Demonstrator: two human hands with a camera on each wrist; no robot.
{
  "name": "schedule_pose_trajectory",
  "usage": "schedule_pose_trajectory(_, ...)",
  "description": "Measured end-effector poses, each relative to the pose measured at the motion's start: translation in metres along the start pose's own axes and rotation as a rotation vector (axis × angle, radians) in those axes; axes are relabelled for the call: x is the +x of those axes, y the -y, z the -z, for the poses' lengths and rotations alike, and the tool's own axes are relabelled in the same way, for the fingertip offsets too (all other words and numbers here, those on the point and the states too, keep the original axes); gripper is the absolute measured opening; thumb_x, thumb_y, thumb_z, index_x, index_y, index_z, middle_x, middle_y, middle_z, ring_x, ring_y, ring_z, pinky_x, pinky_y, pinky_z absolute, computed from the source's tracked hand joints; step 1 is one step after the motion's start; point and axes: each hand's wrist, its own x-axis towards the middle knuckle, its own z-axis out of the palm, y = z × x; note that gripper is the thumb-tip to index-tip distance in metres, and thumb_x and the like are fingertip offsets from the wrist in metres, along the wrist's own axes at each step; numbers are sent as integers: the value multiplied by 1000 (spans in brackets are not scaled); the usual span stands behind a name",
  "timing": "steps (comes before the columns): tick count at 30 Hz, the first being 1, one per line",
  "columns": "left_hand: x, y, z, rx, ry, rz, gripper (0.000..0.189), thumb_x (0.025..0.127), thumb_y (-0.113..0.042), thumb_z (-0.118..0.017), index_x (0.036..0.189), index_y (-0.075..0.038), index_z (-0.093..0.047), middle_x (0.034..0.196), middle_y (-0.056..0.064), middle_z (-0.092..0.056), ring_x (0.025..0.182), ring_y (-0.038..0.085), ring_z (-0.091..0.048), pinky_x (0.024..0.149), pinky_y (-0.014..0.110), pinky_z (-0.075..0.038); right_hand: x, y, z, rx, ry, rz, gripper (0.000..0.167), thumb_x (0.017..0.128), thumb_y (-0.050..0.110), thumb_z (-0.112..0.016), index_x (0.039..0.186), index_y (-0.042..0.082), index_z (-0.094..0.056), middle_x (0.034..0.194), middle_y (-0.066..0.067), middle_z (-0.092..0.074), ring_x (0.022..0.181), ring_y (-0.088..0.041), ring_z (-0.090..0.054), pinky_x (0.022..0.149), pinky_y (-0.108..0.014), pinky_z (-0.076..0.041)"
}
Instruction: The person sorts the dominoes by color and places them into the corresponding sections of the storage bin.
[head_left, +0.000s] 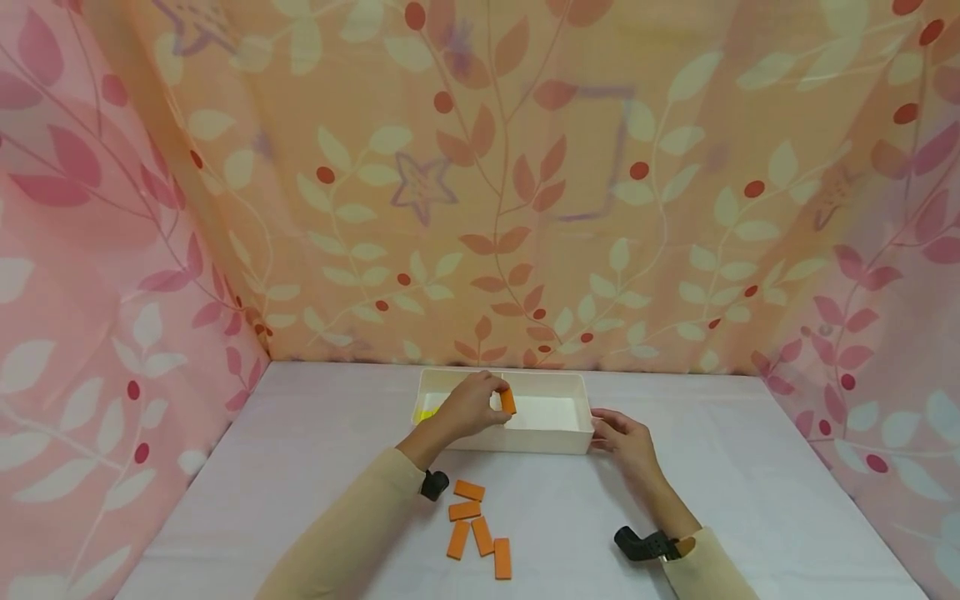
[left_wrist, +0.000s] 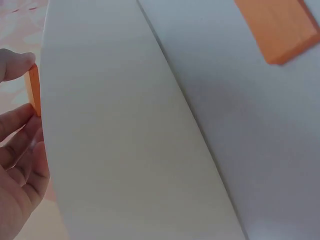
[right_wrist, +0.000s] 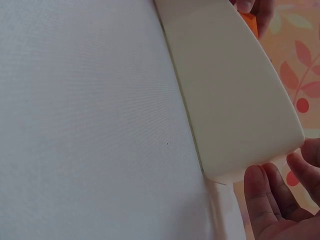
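My left hand (head_left: 471,407) pinches an orange rectangular block (head_left: 507,401) between thumb and fingers, over the middle of a white tray (head_left: 551,440). In the left wrist view the block (left_wrist: 33,90) shows on edge beyond the tray's front wall (left_wrist: 125,130), which hides part of it. At the tray's right end is my right hand (head_left: 624,435), its fingertips (right_wrist: 255,175) against the end wall and loosely bent. Something yellow (head_left: 427,414) lies in the tray's left compartment, partly hidden by the left wrist.
Several loose orange blocks (head_left: 465,511) lie on the white tabletop (head_left: 337,400) in front of the tray. Behind it hangs a floral curtain (head_left: 495,275), with more patterned cloth along both sides. Each wrist wears a black camera mount (head_left: 641,544).
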Motion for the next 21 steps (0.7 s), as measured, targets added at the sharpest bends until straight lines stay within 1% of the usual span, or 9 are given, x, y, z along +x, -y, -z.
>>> schedule_pose_trajectory(5,9,-6,-1,50,22,2,43,82,-27,-77,119,-7,-66,111,6,-65,101,20,-56,94,34,-49,1,2,-1,-9,-2,1,41,96,15,-60,130,-6,-55,116,-19,-67,80,-10,-68,75,-26,-57)
schedule_pose_trajectory(9,15,-10,-5,94,53,10,43,82,-28,-77,119,-9,-66,109,4,-65,98,18,-53,90,30,-49,0,2,1,-2,1,7,42,96,17,-62,130,-7,-55,107,-10,-70,79,-10,-68,74,-26,-57)
schedule_pose_trajectory(11,17,-12,-7,135,62,5,42,82,-28,-77,118,-9,-67,107,3,-65,97,18,-53,89,29,-48,-1,1,2,2,5,9,44,95,16,-63,130,-8,-54,103,-6,-71,78,-10,-68,74,-26,-58)
schedule_pose_trajectory(14,20,-17,-8,197,67,-2,41,81,-28,-77,116,-11,-68,106,1,-65,99,18,-53,91,28,-48,-1,1,2,14,13,4,44,95,15,-63,131,-9,-54,100,-4,-71,78,-9,-68,74,-27,-58)
schedule_pose_trajectory(17,21,-21,-7,216,78,0,40,82,-29,-77,117,-12,-68,109,1,-64,104,18,-52,95,30,-47,-1,1,1,13,25,1,46,95,16,-63,132,-9,-52,102,-6,-70,79,-9,-68,75,-27,-57)
schedule_pose_trajectory(21,22,-22,-9,227,89,0,39,82,-30,-77,116,-13,-69,109,1,-64,105,18,-50,93,31,-47,-1,0,1,6,23,6,45,95,16,-63,132,-8,-53,107,-12,-69,79,-9,-68,75,-26,-57)
